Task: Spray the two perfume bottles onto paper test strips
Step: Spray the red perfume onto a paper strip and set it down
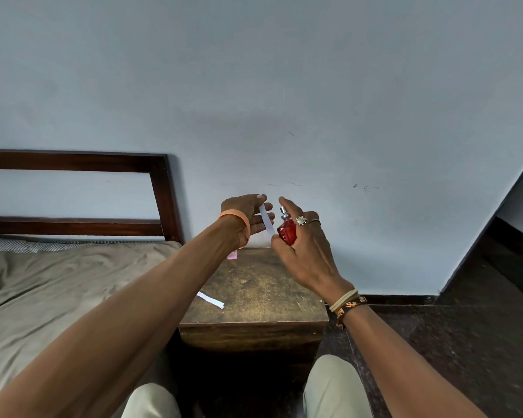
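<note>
Head view: a faceted red glass perfume bottle (287, 230) with a silver nozzle is gripped by the right hand (305, 251); a white paper strip (266, 221) is pinched by the left hand (245, 215) just beside it, above a worn wooden stool (263, 294) on which a second strip (210, 300) lies flat.

I see my right hand (302, 245) gripping the red perfume bottle (287, 231), index finger above its nozzle, beside a paper strip (266, 220) pinched in my left hand (245, 215). Another strip (211, 300) lies on the counter (263, 291).
</note>
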`<state>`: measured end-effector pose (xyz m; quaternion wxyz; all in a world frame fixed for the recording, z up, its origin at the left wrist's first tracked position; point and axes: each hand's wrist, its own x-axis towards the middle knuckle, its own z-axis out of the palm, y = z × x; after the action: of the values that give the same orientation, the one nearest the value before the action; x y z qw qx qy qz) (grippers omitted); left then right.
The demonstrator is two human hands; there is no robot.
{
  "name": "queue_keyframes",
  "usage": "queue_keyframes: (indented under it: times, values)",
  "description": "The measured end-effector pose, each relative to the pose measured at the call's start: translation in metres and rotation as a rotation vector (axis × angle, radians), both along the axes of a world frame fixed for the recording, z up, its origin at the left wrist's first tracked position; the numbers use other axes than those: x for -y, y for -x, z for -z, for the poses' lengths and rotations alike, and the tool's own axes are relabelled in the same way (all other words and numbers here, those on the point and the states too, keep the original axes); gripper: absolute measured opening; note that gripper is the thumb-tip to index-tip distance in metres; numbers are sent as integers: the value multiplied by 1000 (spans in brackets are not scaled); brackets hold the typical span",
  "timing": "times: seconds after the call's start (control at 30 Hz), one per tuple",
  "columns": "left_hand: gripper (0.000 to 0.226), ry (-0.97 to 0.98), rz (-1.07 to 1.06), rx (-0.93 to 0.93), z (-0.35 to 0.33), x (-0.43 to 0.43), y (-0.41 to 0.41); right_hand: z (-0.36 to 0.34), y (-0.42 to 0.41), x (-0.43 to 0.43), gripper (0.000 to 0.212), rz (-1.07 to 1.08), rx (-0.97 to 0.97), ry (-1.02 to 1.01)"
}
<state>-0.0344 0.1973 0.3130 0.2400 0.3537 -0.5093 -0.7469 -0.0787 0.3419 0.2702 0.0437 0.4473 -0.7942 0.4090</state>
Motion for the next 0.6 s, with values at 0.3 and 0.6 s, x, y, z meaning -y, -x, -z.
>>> queue_keyframes:
  times: [0.3,0.6]
  values:
    - [22,27,-47,12,2,13,-5,6,1,18,68,66,-240,-195]
    - [12,69,-29,3,12,15,-12,11,-4,24,70,34,-209,-226]
